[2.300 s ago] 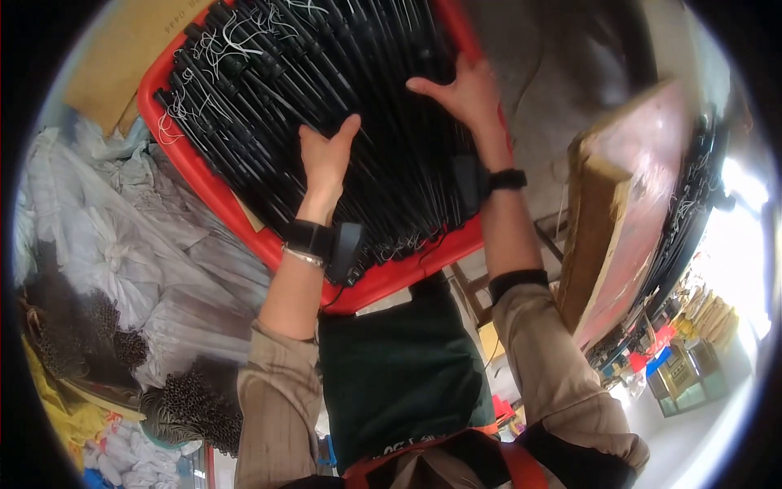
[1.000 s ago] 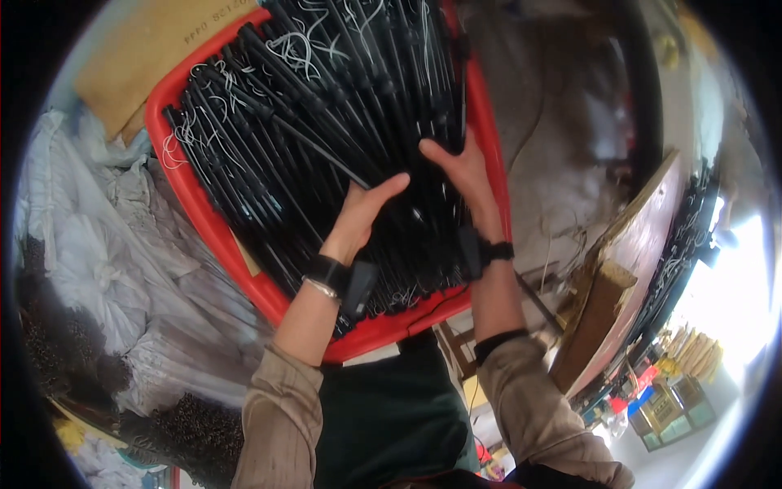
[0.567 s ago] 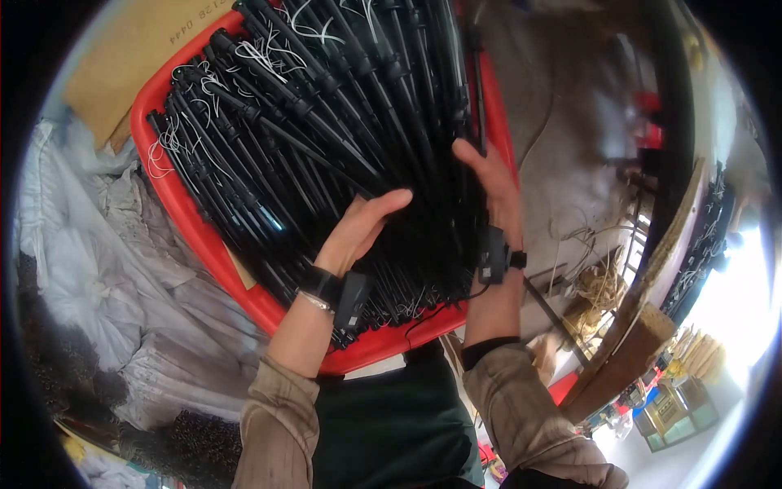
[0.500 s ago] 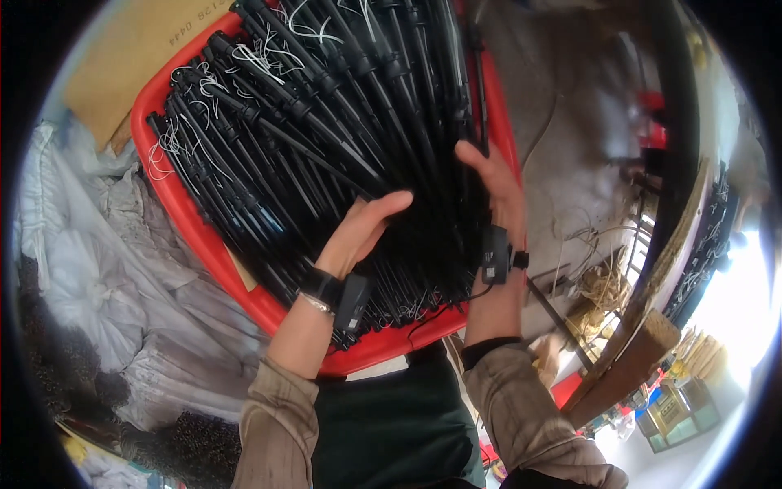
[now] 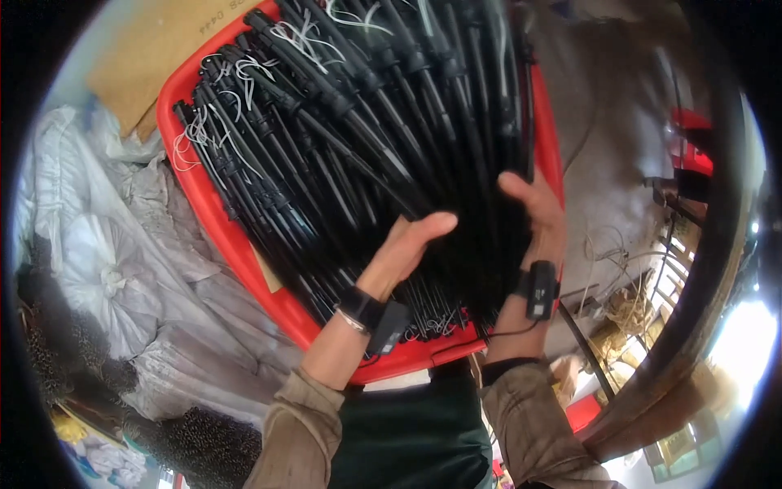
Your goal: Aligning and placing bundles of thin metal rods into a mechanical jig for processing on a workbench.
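Both hands have drawn together since earlier: left hand (image 5: 405, 248) and right hand (image 5: 542, 213), fingers spread, flank a bunch of black rods (image 5: 481, 204) lying lengthwise in the red tray (image 5: 244, 244).

brown cardboard box (image 5: 155, 57) top left, white sacks (image 5: 106, 261) left
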